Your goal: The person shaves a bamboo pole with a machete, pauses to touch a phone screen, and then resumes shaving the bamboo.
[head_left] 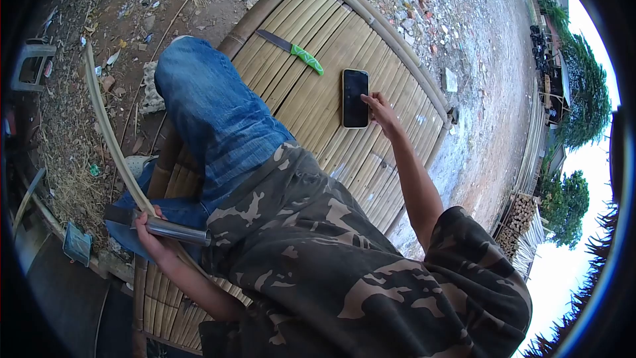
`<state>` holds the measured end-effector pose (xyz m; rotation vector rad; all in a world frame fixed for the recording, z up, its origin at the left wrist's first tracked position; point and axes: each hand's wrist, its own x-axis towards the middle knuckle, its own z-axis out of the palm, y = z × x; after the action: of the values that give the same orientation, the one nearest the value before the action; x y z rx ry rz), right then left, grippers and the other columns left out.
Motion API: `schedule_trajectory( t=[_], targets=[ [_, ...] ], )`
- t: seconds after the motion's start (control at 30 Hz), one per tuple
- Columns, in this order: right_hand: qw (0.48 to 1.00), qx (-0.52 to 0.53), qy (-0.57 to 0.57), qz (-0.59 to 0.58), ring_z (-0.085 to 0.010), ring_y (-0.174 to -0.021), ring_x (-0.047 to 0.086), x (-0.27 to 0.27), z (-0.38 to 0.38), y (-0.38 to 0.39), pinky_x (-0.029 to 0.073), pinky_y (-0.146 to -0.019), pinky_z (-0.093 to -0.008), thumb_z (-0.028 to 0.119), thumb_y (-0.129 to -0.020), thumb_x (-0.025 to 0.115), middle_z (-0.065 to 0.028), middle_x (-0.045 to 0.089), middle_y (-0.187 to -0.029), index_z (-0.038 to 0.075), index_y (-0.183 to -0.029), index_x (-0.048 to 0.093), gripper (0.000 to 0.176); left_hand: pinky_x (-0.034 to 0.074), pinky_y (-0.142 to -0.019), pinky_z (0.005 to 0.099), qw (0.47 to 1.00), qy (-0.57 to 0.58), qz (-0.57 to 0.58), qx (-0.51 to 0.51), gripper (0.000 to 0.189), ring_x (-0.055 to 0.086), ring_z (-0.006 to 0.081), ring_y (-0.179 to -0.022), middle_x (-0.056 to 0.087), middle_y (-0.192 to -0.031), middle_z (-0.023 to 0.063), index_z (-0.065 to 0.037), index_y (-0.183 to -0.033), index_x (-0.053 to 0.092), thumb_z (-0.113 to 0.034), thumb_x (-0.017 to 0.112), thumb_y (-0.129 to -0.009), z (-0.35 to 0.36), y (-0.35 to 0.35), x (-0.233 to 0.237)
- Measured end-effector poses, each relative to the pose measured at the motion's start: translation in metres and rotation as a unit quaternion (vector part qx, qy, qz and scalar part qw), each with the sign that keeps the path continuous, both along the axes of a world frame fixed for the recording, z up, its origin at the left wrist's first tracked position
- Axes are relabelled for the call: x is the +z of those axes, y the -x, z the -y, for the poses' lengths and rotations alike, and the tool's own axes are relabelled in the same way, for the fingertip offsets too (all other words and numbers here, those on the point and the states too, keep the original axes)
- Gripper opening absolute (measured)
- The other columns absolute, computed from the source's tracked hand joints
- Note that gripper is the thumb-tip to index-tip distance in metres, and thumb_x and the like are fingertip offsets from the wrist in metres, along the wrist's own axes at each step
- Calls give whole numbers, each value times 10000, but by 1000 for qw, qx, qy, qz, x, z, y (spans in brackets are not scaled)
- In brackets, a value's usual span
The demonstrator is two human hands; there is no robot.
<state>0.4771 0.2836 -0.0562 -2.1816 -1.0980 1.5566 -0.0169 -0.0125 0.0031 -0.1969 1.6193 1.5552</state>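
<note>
My right hand (381, 113) is at the right edge of a black smartphone (356, 109) with a pale case rim. Its thumb lies over the dark screen and the other fingers are curled by the edge. Beyond the phone, a knife with a green patterned handle (307, 59) lies on the bamboo bench (331, 36). My left hand (151, 231) is closed around a tool with a shiny metal tube handle (177, 230) and a dark flat end. A long, curved bamboo strip (109, 119) passes through the same grip, across my leg.
My jeans-clad knee (205, 86) rises beside the bench. Rubble (424, 0) and litter cover the ground around. A grey plastic stool (33, 66) stands at far left, near a teal square object (77, 244). Stacked bamboo poles (520, 215) and trees (580, 86) are at right.
</note>
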Motion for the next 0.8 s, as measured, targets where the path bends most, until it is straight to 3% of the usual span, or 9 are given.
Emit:
schedule_trajectory(
  t=[0.1,0.23,0.33,0.43,0.5,0.53,0.6,0.8],
  targets=[
    [997,51,-51,23,-60,-638,476,-8,4,-2,373,-551,-232,246,-777,752,30,530,-778,49,-1071,528,419,451,-619,228,1000,0,2,2,267,515,117,-704,549,-853,71,-64,-1052,515,-277,529,-890,0,1,-1],
    [999,32,-5,-14,-74,-652,492,-3,-1,-4,393,-567,-242,238,-747,771,31,509,-758,48,-1077,525,453,454,-624,228,1000,4,3,12,273,523,118,-712,552,-857,71,-68,-1055,519,-283,530,-887,0,0,-1],
    [998,21,-12,51,-89,-650,499,-11,-1,-1,404,-575,-260,229,-721,788,24,510,-760,50,-1073,529,473,456,-640,236,1000,-11,-4,-12,286,524,124,-717,563,-868,74,-64,-1056,521,-292,531,-885,4,3,-4],
    [996,41,-34,66,-104,-628,501,-13,-3,-1,410,-563,-272,319,-747,766,7,518,-751,43,-1068,543,477,452,-666,244,1000,-1,-8,-13,297,525,129,-730,575,-876,75,-56,-1050,526,-301,532,-882,4,4,-5],
    [998,-45,19,39,-156,-654,548,-11,-11,1,438,-583,-296,520,-764,698,-48,567,-775,22,-1023,588,572,449,-675,245,1000,5,-6,-11,296,526,131,-736,578,-876,75,-52,-1041,529,-300,535,-880,4,4,-4],
    [998,-45,19,38,-156,-654,548,-16,-16,3,438,-583,-296,520,-764,698,-48,567,-775,22,-1023,588,572,445,-683,246,1000,11,-5,-8,295,526,132,-743,582,-875,76,-48,-1033,532,-300,537,-878,3,4,-4],
    [986,-42,35,159,-247,-775,628,-25,-24,11,483,-675,-343,702,-725,612,-149,642,-886,-21,-1026,632,784,443,-685,245,1000,9,-6,-10,291,527,132,-744,581,-872,74,-46,-1023,535,-298,537,-878,4,4,-4],
    [967,-19,3,254,-322,-983,646,-23,-21,22,482,-844,-390,808,-619,630,-238,660,-1042,-87,-1074,637,1004,441,-683,244,1000,10,-5,6,293,523,132,-739,576,-863,72,-44,-1011,537,-301,543,-871,2,2,-3]
  ],
)
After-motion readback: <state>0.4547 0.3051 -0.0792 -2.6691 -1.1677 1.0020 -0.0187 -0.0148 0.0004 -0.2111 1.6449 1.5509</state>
